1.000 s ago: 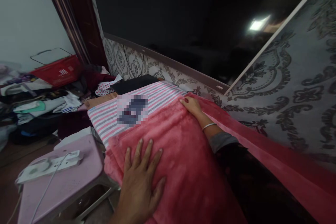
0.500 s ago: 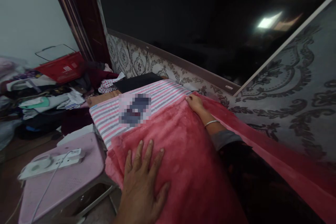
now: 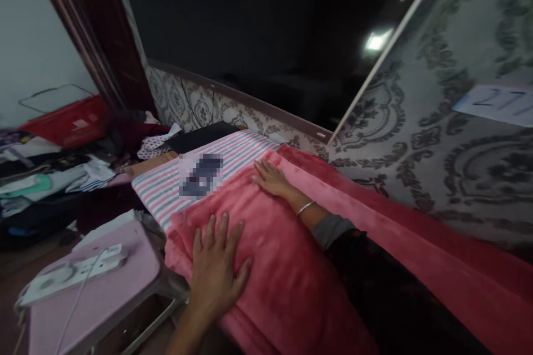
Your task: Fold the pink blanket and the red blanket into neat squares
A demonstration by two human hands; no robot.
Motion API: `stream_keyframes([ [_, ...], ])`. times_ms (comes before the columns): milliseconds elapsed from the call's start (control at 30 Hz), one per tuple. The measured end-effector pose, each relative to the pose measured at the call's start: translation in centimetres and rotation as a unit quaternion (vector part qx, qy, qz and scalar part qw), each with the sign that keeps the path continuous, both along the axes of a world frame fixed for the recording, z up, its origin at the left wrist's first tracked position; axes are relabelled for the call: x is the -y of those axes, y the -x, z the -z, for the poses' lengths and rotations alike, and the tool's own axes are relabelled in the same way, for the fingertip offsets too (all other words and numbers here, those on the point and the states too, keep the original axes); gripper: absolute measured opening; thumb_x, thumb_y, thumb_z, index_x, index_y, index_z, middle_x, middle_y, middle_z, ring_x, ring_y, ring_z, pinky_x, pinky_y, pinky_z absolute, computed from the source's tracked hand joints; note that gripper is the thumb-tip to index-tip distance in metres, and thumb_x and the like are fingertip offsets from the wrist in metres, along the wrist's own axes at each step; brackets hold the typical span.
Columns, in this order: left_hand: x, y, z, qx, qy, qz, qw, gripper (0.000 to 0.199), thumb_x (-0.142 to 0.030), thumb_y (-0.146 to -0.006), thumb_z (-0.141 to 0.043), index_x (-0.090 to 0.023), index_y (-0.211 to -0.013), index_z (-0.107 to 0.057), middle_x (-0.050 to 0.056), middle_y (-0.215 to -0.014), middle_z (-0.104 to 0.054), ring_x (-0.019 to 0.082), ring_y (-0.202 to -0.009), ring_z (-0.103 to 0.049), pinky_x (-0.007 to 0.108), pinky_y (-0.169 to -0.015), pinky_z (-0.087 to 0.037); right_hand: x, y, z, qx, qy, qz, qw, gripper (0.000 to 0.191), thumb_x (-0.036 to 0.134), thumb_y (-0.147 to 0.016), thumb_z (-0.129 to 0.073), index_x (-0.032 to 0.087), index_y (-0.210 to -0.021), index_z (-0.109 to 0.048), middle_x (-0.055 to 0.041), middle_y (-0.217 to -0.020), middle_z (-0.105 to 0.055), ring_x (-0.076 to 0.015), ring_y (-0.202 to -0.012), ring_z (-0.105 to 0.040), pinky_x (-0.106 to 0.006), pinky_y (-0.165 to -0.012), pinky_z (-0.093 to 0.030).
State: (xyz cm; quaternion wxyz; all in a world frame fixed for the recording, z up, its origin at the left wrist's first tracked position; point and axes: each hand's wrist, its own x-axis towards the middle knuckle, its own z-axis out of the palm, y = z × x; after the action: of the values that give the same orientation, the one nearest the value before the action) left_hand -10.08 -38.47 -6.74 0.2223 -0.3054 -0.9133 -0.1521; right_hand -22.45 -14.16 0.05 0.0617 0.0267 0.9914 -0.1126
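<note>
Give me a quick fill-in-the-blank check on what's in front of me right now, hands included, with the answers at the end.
1. The left hand and right hand both rest on the reddish blanket; the one nearer the camera is the ____ hand.
2. A bracelet circles the ____ wrist.
3. The basket at the far left is coloured ____.
4. The writing on the paper starts with a 2 followed by a ____.

Missing words: left; right; red; 7.

- It seemed a home.
- Wallpaper (image 3: 433, 138) and a dark screen (image 3: 233, 22) rose beyond the far right corner of the red blanket (image 3: 287, 266).
- Clothes (image 3: 62, 178) lay heaped past its left edge.
</note>
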Motion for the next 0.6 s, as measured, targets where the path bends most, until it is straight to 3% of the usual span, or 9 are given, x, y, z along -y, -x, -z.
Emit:
stream_keyframes([
  [100,-0.1,0.4,-0.4,0.015,0.009,0.001,1.0,0.057,-0.044,-0.092,-0.052,-0.021,-0.143,-0.059,0.019,-0.159,-0.042,0.045,-0.146,-0.034,0.068,-0.112,-0.028,0.4,-5.0,-0.9,-0.018,0.015,0.004,1.0,0.068,0.058,-0.105,-0.031,0.03,-0.164,-0.015,-0.0076,-0.171,-0.008,-0.0275,-0.157,-0.007,-0.059,-0.123,-0.013],
  [300,-0.4,0.7,-1.7,0.045,0.015,0.004,0.999,0.058,-0.046,-0.096,-0.045,-0.017,-0.144,-0.057,0.022,-0.159,-0.04,0.046,-0.147,-0.032,0.071,-0.112,-0.026,0.0,-20.1,-0.5,-0.02,-0.004,0.015,1.0,0.065,0.054,-0.103,-0.042,0.032,-0.162,-0.027,-0.0058,-0.169,-0.015,-0.0315,-0.156,-0.009,-0.06,-0.123,-0.012],
  [433,-0.6,0.7,-2.5,0.052,0.024,0.016,0.998,0.06,-0.047,-0.098,-0.04,-0.016,-0.148,-0.052,0.024,-0.16,-0.038,0.048,-0.148,-0.028,0.073,-0.111,-0.027,-1.8,-30.0,0.4,-0.058,-0.016,0.12,0.991,0.065,0.053,-0.103,-0.041,0.031,-0.162,-0.025,-0.0074,-0.169,-0.015,-0.0313,-0.156,-0.008,-0.06,-0.123,-0.016],
  [600,-0.7,1.4,-3.5,0.064,0.044,0.039,0.996,0.068,-0.052,-0.097,-0.033,-0.01,-0.149,-0.049,0.028,-0.157,-0.038,0.053,-0.145,-0.03,0.077,-0.105,-0.03,-3.1,-41.6,1.5,-0.069,-0.029,0.295,0.952,0.064,0.048,-0.103,-0.043,0.029,-0.162,-0.028,-0.0098,-0.168,-0.016,-0.0301,-0.156,-0.012,-0.057,-0.122,-0.022],
])
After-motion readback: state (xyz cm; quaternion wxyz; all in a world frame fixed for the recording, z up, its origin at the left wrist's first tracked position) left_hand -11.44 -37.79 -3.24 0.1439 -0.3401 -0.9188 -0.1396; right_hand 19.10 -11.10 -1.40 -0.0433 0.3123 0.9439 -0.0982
